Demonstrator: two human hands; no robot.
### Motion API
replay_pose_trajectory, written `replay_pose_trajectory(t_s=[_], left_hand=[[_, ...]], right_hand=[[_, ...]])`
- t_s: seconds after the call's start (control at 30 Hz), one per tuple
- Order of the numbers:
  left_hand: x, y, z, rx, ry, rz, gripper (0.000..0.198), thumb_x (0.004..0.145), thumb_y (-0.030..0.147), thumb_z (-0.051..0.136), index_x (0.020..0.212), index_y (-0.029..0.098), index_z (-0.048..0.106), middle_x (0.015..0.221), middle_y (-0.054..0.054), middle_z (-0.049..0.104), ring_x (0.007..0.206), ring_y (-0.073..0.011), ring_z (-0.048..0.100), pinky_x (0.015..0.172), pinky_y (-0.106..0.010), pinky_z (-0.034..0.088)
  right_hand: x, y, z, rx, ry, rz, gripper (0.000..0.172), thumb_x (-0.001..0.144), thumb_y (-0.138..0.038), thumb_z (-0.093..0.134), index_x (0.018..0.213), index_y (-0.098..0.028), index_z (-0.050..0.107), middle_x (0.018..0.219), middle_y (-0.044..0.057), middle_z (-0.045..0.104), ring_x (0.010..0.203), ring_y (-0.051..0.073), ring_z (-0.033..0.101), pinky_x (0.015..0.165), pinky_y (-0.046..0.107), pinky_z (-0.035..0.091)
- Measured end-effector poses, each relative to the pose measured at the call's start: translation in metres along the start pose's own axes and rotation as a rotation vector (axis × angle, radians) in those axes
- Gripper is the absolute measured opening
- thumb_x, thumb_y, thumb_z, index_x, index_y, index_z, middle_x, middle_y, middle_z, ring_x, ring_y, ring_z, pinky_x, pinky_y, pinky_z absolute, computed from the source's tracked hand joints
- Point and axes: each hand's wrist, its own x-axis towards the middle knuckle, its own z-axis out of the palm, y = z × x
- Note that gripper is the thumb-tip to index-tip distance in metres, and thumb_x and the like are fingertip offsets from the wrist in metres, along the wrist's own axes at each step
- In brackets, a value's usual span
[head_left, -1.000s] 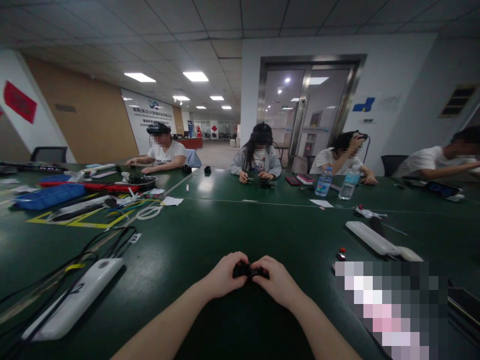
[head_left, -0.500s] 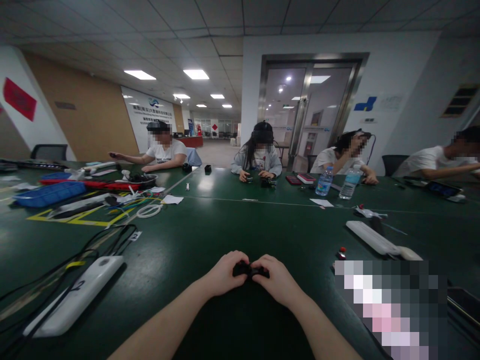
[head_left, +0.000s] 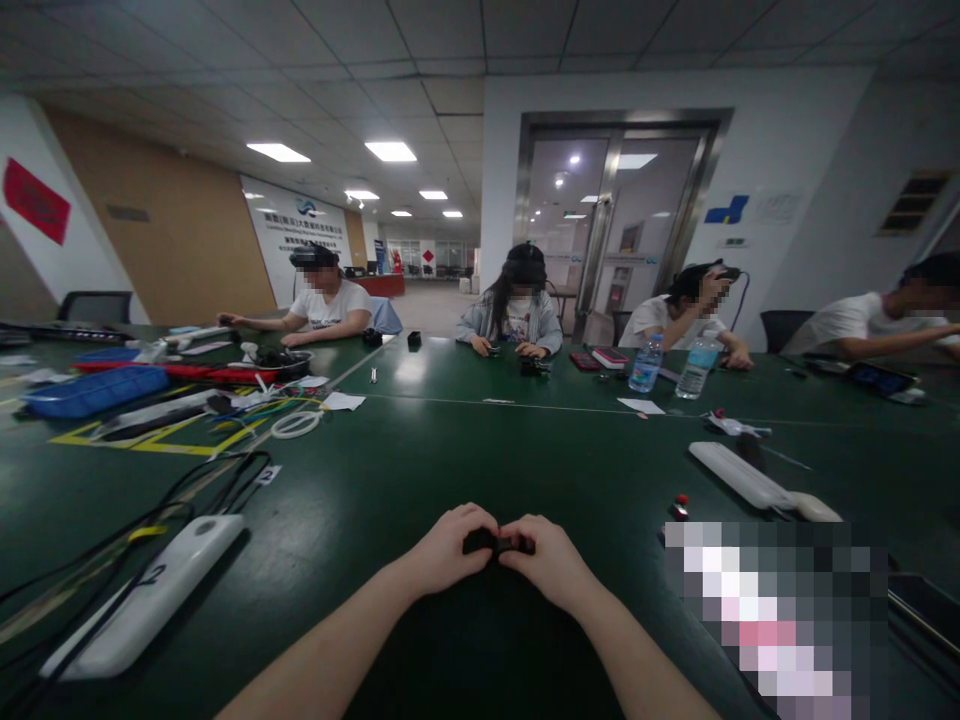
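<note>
Both hands meet low in the middle of the view, just over the dark green table [head_left: 420, 450]. My left hand [head_left: 448, 548] is closed, thumb and fingers around one end of a small black object [head_left: 478, 542]. Fingers of my right hand [head_left: 547, 560] are closed on the other end of that dark object. The fingertips of the two hands come close together over its middle. Its kind is not clear, since the fingers cover much of it and it blends into the dark table.
A white power strip [head_left: 150, 595] with black cables lies on the left, a second white strip [head_left: 739, 475] on the right. A blue tray [head_left: 97, 390] sits far left. Two water bottles [head_left: 646, 362] stand far right. Several people sit across the table, one person [head_left: 514, 318] straight ahead.
My hands stay around the small black object, with hardly any movement. The whole view has shifted very slightly. At the far left, a seated person's outstretched hand is a little lower.
</note>
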Motion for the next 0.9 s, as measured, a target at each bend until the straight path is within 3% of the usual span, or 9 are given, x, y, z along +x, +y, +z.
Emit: replay_pose_trajectory(t_s=[0.27,0.43,0.57,0.77,0.9], left_hand=[[-0.002,-0.001,-0.002,0.138,-0.060,0.084,0.035,0.083,0.021,0.051,0.112,0.039,0.060,0.119,0.000,0.049,0.110,-0.0191,0.046,0.095,-0.036,0.037],[-0.005,-0.017,-0.019,0.270,-0.008,-0.003,0.034,0.085,0.025,0.048,0.114,0.039,0.060,0.120,-0.002,0.049,0.108,-0.0198,0.048,0.094,-0.036,0.037],[-0.016,-0.052,-0.053,0.395,0.144,-0.261,0.034,0.086,0.033,0.043,0.117,0.039,0.058,0.114,-0.003,0.054,0.105,-0.0212,0.051,0.090,-0.038,0.039],[-0.047,-0.102,-0.098,0.498,0.525,-1.000,0.044,0.085,0.044,0.035,0.123,0.035,0.054,0.105,-0.011,0.060,0.098,-0.0291,0.056,0.078,-0.039,0.045],[-0.055,-0.112,-0.102,0.510,0.710,-1.160,0.044,0.083,0.043,0.038,0.122,0.034,0.056,0.107,-0.014,0.058,0.102,-0.0334,0.053,0.079,-0.042,0.043]], right_hand=[[-0.001,0.002,-0.004,0.032,-0.021,0.036,0.029,0.070,-0.029,0.065,0.098,-0.030,0.066,0.094,0.001,0.054,0.087,0.018,0.053,0.075,0.032,0.042],[0.004,0.018,-0.007,0.137,0.098,0.086,0.034,0.072,-0.032,0.062,0.105,-0.026,0.063,0.085,0.001,0.056,0.076,0.016,0.053,0.069,0.031,0.043],[0.010,0.034,-0.012,0.207,0.221,0.140,0.027,0.077,-0.032,0.057,0.101,-0.023,0.064,0.085,0.002,0.059,0.077,0.017,0.056,0.070,0.032,0.045],[0.015,0.047,-0.021,0.211,0.365,0.262,0.025,0.079,-0.026,0.051,0.099,-0.020,0.064,0.090,0.004,0.064,0.081,0.018,0.059,0.072,0.031,0.046],[0.016,0.051,-0.020,0.197,0.344,0.245,0.024,0.079,-0.027,0.052,0.099,-0.021,0.064,0.093,0.003,0.065,0.083,0.018,0.060,0.072,0.031,0.048]])
